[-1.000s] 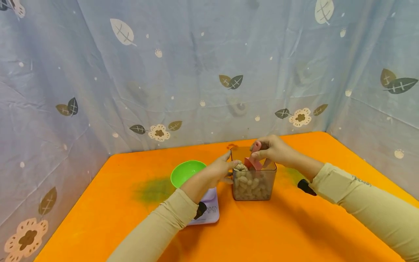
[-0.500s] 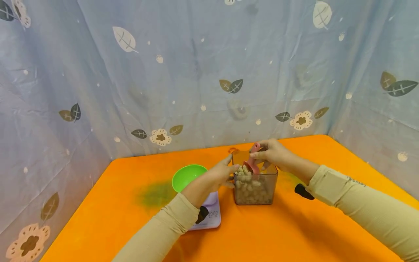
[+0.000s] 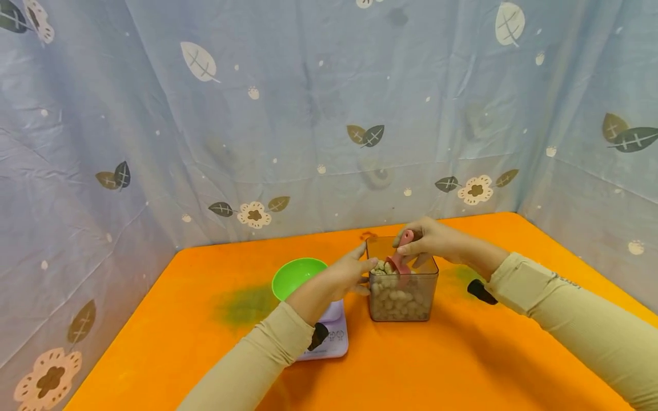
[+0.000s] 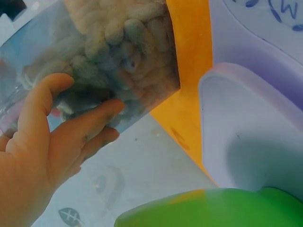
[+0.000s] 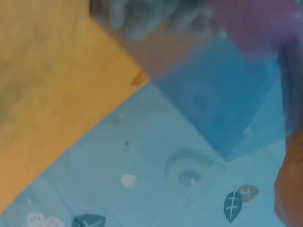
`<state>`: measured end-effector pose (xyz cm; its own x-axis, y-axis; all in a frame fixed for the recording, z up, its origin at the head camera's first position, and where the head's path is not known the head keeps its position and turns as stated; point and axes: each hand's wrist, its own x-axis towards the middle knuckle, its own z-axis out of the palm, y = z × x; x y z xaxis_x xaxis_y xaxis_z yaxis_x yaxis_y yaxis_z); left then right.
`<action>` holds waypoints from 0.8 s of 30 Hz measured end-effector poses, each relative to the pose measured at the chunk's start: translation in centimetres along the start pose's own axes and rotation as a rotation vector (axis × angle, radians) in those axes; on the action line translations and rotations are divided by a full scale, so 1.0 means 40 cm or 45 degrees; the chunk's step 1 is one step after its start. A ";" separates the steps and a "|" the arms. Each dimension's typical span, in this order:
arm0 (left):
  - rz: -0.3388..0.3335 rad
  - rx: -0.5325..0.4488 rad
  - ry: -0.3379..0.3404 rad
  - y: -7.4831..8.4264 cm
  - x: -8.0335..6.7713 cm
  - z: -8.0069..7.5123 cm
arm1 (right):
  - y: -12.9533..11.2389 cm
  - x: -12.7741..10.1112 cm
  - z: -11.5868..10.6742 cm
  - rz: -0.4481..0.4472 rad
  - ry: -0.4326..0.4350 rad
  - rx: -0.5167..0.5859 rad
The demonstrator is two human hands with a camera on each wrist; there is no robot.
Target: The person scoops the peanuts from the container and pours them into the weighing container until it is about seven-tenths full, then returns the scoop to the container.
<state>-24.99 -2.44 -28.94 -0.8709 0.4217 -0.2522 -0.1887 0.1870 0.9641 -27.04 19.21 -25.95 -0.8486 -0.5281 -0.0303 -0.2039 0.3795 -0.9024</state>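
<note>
Orange bench, blue leaf-print cloth hung behind and to both sides. Far left of the working group: round green plastic bowl, sitting on a flat lilac kitchen scale; the bowl's inside looks bare in the head view, so by my reading nothing has been loaded into it yet. Left hand next, fingers straight and relaxed, laid flat against the left wall of the clear square plastic container; the left wrist view shows the fingers pressed on that wall, bracing it rather than curling round it. Container stands just right of the scale, touching or nearly so, and is well filled with pale peanuts in shell. Right hand over the container's rim, pinching the handle of a small pink plastic scoop whose bowl is down among the top peanuts. Right wrist view too blurred to add anything. Judgement: scooping stage, load not yet lifted; transfer still entirely ahead.
</note>
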 end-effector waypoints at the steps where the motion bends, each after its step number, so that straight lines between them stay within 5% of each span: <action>1: -0.001 -0.002 -0.005 -0.001 0.001 0.002 | 0.004 -0.004 0.000 0.002 0.025 0.032; 16: -0.012 -0.004 -0.013 -0.002 0.000 -0.001 | 0.008 -0.033 0.025 0.083 0.333 0.248; 24: -0.005 -0.016 -0.011 0.000 -0.002 -0.001 | 0.012 -0.029 0.031 0.026 0.326 0.259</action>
<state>-24.94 -2.52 -28.92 -0.8663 0.4288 -0.2563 -0.1975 0.1774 0.9641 -25.54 19.07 -26.90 -0.9519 -0.3043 0.0361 -0.1055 0.2148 -0.9709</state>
